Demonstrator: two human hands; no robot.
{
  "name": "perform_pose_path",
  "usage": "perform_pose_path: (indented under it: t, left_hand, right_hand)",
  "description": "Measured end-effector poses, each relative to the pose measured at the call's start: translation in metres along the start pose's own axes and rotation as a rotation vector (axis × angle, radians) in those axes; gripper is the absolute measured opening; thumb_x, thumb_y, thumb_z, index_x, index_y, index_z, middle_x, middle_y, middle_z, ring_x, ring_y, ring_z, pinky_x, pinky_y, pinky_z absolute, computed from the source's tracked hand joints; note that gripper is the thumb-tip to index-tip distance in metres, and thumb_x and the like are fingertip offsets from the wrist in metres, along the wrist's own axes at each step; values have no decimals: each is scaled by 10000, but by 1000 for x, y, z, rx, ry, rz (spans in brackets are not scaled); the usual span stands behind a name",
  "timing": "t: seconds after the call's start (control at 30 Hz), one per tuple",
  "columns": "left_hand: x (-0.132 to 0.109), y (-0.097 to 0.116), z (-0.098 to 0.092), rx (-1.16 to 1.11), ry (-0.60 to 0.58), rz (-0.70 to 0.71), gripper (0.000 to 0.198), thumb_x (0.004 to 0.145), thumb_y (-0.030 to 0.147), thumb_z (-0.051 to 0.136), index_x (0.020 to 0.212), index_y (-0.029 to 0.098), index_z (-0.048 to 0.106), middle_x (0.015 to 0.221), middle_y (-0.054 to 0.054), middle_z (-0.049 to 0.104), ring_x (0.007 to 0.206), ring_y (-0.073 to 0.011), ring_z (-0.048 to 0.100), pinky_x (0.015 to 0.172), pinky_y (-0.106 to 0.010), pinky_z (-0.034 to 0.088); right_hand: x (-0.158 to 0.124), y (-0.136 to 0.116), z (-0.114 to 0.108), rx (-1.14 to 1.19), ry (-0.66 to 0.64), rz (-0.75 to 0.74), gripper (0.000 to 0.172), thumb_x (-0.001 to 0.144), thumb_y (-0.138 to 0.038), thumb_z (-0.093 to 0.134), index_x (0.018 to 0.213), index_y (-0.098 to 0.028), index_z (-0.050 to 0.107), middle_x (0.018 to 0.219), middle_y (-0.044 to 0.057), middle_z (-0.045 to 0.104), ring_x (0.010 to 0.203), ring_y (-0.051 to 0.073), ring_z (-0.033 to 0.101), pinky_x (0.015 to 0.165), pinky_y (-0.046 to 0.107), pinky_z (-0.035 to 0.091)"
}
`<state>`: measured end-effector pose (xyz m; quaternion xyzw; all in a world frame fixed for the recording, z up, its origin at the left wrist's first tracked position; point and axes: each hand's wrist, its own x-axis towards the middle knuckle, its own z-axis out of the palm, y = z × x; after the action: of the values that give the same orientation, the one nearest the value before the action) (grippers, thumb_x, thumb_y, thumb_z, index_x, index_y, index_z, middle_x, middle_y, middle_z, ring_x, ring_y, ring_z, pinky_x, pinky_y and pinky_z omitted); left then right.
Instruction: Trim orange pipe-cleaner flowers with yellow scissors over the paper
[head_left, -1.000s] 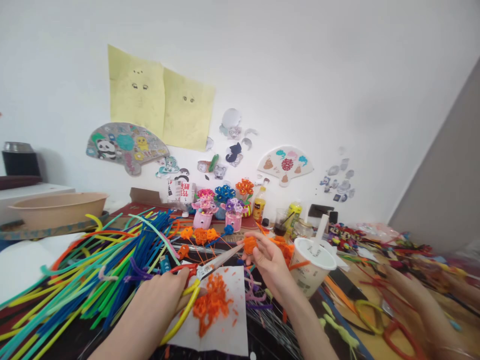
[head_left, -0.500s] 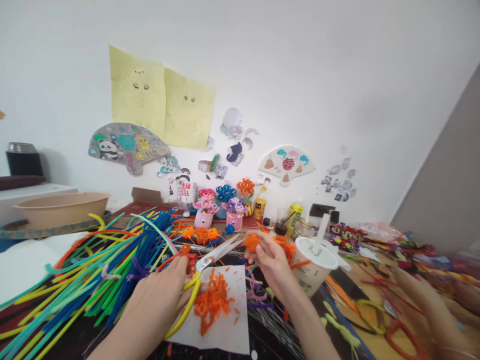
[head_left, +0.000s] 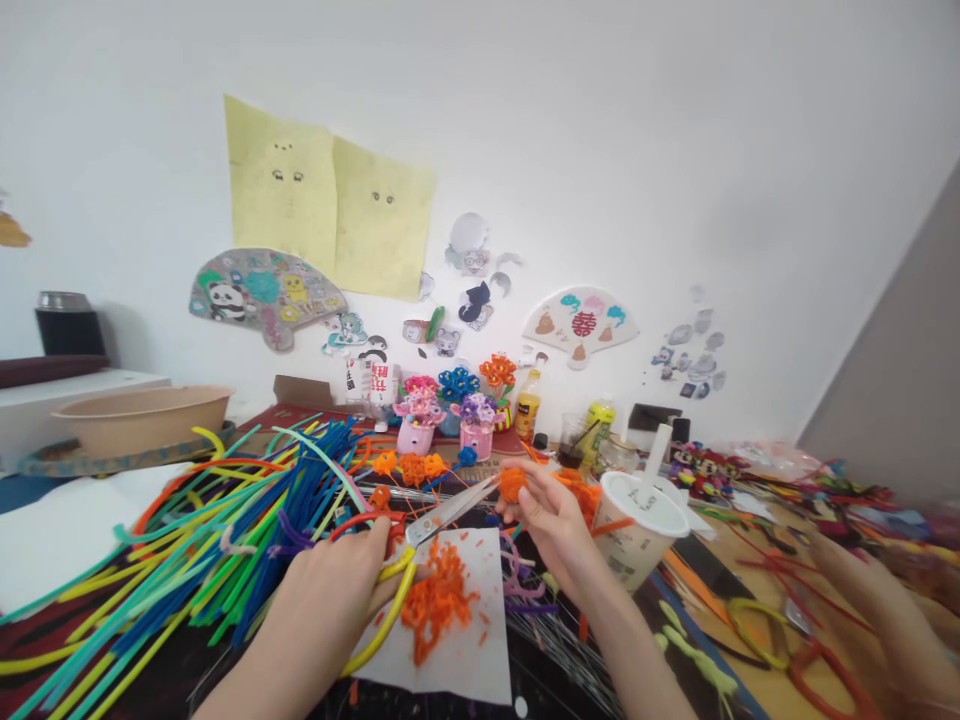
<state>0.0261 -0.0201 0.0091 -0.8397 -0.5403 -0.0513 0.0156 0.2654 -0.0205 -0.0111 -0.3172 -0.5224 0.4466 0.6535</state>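
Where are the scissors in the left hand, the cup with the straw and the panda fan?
Scissors [head_left: 425,527]: head view, around the pivot.
Cup with the straw [head_left: 645,545]: head view, on its side.
Panda fan [head_left: 262,288]: head view, on its teal patch.

Lt's soft on wall [head_left: 660,160], R edge blurry w/ distortion.
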Motion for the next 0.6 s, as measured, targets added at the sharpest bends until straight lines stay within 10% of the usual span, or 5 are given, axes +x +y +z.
perform_pose_path:
  t: [0.6]
  left_hand:
    - [1, 1, 0, 6, -39, 6, 278, 893, 324, 337, 916, 171, 567, 802, -117, 694, 753, -302, 678, 619, -354, 473]
  right_hand:
    - [-1, -6, 5, 4, -40, -11, 296, 777, -323, 681, 1037, -200, 612, 985, 82, 660, 739, 172, 602, 663, 285, 446]
